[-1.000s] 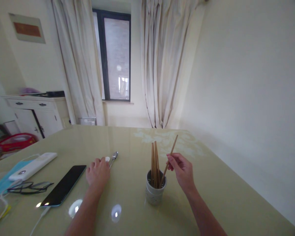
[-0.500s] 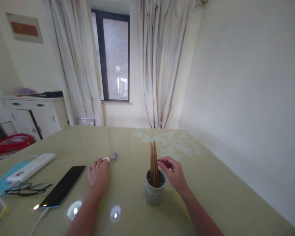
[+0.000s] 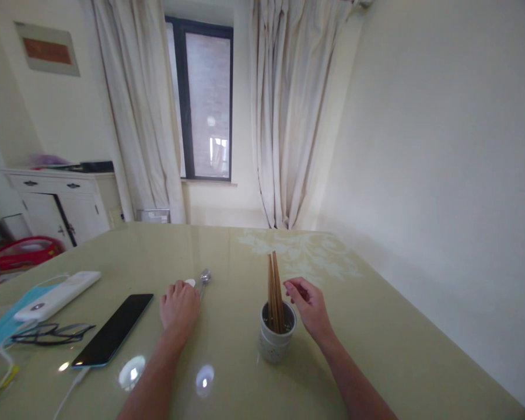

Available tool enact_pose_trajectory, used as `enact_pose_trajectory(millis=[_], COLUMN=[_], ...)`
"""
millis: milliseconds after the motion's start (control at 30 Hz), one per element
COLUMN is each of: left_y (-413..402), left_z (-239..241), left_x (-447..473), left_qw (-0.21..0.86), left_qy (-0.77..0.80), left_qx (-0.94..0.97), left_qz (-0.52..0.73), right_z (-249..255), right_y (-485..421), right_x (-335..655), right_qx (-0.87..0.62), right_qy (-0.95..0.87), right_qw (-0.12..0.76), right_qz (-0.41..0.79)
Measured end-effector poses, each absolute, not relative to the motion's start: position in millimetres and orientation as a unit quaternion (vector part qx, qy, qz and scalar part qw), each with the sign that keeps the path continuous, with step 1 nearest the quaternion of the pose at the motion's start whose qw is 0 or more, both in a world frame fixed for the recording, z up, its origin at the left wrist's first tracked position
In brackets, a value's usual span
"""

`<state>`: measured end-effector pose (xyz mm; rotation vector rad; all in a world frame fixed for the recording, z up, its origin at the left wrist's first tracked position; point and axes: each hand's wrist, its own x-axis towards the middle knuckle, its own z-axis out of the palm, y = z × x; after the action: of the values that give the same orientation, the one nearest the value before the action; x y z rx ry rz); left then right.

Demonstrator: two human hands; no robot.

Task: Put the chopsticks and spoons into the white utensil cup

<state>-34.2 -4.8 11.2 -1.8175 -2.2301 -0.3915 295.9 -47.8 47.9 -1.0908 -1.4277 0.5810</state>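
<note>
A small grey cup (image 3: 275, 344) stands on the green table (image 3: 376, 338) and holds several wooden chopsticks (image 3: 274, 289) upright. My right hand (image 3: 308, 306) hovers just right of the chopsticks, fingers loosely curled and apart, with nothing in it. My left hand (image 3: 179, 306) rests on the table to the left, fingers curled down onto the handle of a metal spoon (image 3: 204, 276), beside a small white piece (image 3: 189, 283).
A black phone (image 3: 114, 329) on a white cable lies left of my left hand. Further left are glasses (image 3: 48, 333), a white remote-like device (image 3: 56, 294) and a blue face mask (image 3: 4, 326). A wall runs along the table's right side.
One second ago my right hand held a chopstick slanted in the cup. That chopstick now stands with the others and the hand has let go, drawing slightly back. The left hand stayed put.
</note>
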Motion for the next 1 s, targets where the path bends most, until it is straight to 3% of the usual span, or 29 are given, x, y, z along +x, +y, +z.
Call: enact_pose_trajectory(millis=[267, 467, 600, 800, 900, 1000], left_y=[-17.8, -61.5, -76.7, -63.2, -44.6, -27.3], left_z=[37.7, 45.7, 48.9, 44.9, 41.4, 38.5], left_x=[7.2, 55.5, 72.4, 61.4, 44.4, 25.4], left_qw=[-0.01, 0.1, 0.109, 0.098, 0.096, 0.104], left_qy=[-0.655, -0.324, -0.25, -0.293, -0.443, -0.593], left_qx=[-0.628, -0.776, -0.785, -0.78, -0.746, -0.714], left_qz=[-0.421, -0.532, -0.556, -0.544, -0.488, -0.356], right_z=[55.8, 58.0, 56.3, 67.1, 72.7, 73.0], right_y=[-59.6, -84.7, -91.2, -74.8, -64.3, -60.4], right_x=[292.9, 281.4, 272.5, 281.2, 296.5, 305.1], right_qx=[-0.458, -0.354, -0.349, -0.358, -0.357, -0.379], right_qy=[-0.593, -0.685, -0.659, -0.466, -0.406, -0.423], right_qw=[0.646, 0.631, 0.654, 0.789, 0.827, 0.809], right_qz=[0.145, 0.081, 0.126, 0.18, 0.157, 0.149])
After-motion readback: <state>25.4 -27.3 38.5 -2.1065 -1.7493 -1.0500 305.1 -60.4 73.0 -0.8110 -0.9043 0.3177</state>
